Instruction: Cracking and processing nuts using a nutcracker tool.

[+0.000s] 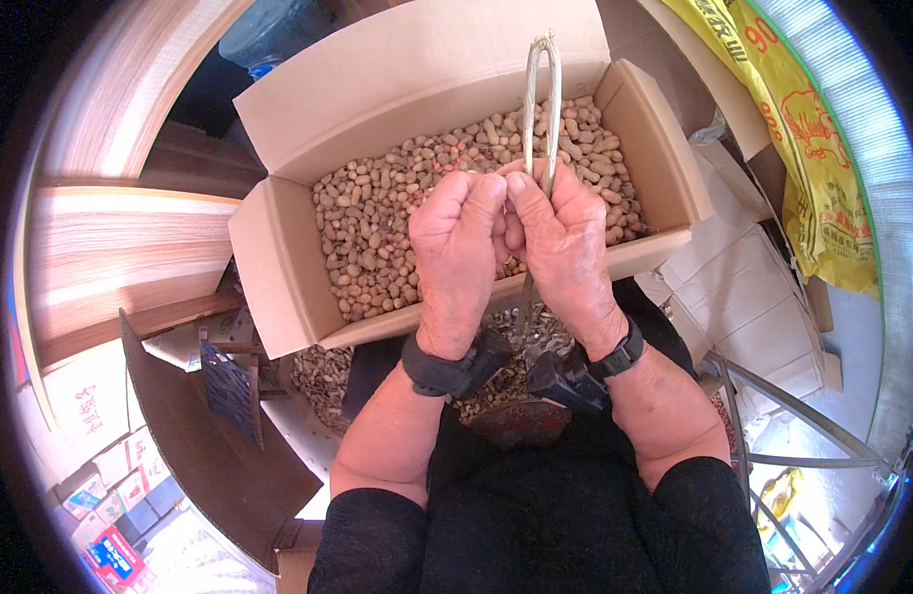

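Nearest, a heap of empty shells [521, 368] lies on the lap, under the wrists; above it the left hand [457, 247] is curled shut (contents hidden) against the right hand [565, 247], which squeezes a bent-strip cracker [540, 104] upright; beyond sits the cardboard box [278, 257] of peanuts [377, 228], within reach.
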Demonstrator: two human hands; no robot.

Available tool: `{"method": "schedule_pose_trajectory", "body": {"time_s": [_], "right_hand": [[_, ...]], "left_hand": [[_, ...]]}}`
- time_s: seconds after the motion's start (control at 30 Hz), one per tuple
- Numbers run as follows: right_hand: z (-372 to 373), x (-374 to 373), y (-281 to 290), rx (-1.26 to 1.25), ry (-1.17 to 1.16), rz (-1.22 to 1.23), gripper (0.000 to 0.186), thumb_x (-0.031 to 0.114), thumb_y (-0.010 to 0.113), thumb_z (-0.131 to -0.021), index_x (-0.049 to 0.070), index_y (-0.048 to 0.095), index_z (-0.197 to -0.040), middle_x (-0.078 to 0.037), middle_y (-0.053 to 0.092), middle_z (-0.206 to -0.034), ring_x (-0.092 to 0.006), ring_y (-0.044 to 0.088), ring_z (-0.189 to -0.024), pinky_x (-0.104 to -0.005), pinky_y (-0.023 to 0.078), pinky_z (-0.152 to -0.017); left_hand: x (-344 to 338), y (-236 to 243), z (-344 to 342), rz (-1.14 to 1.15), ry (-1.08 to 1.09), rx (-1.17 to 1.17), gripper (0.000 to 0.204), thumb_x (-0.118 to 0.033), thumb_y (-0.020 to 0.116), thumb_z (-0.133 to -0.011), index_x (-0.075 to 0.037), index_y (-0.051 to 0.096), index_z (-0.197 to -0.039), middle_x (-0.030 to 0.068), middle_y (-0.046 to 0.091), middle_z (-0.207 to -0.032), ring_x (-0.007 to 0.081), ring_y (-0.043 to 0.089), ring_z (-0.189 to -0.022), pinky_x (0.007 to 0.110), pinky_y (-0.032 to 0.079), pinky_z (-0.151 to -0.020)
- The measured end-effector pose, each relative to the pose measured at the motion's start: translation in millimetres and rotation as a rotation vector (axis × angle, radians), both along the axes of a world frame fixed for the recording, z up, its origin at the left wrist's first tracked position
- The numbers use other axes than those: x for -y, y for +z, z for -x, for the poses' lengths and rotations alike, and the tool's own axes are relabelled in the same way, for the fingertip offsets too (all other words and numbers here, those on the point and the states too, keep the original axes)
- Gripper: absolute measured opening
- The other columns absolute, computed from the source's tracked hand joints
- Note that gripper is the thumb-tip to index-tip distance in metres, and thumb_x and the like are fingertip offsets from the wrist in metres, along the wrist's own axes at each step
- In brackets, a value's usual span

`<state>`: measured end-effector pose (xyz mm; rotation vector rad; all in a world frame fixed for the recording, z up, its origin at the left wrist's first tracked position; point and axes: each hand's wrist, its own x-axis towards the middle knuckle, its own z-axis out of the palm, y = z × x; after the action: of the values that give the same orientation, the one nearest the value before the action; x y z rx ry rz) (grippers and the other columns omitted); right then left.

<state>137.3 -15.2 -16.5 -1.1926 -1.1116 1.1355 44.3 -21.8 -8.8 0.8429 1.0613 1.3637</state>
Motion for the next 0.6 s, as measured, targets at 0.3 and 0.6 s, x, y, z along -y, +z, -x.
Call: {"method": "schedule_pose_trajectory", "body": {"time_s": [0.3,0.6], "right_hand": [[3.2,5.3,6.1,-0.050,-0.015,0.048,0.013,0.014,0.049,-0.093,0.003,0.057,-0.092,0.004,0.050,-0.062,-0.0003,0.039,-0.049,-0.0163,0.032,-0.042],[1.1,0.7,12.5,-0.230,-0.033,0.218,0.015,0.015,0.049,-0.093,0.004,0.057,-0.087,0.004,0.051,-0.062,0.0002,0.039,-0.048,-0.0168,0.032,-0.041]], "left_hand": [[0.3,-1.0,0.7,0.051,-0.025,0.010,0.025,-0.023,0.052,-0.092,-0.001,0.057,-0.082,-0.0012,0.047,-0.059,0.0063,0.042,-0.045,0.019,0.033,-0.039],[-2.3,-5.7,2.3,0.106,-0.065,0.094,0.023,-0.024,0.052,-0.092,-0.002,0.058,-0.087,-0.0010,0.050,-0.061,0.0059,0.042,-0.045,0.018,0.033,-0.039]]}}
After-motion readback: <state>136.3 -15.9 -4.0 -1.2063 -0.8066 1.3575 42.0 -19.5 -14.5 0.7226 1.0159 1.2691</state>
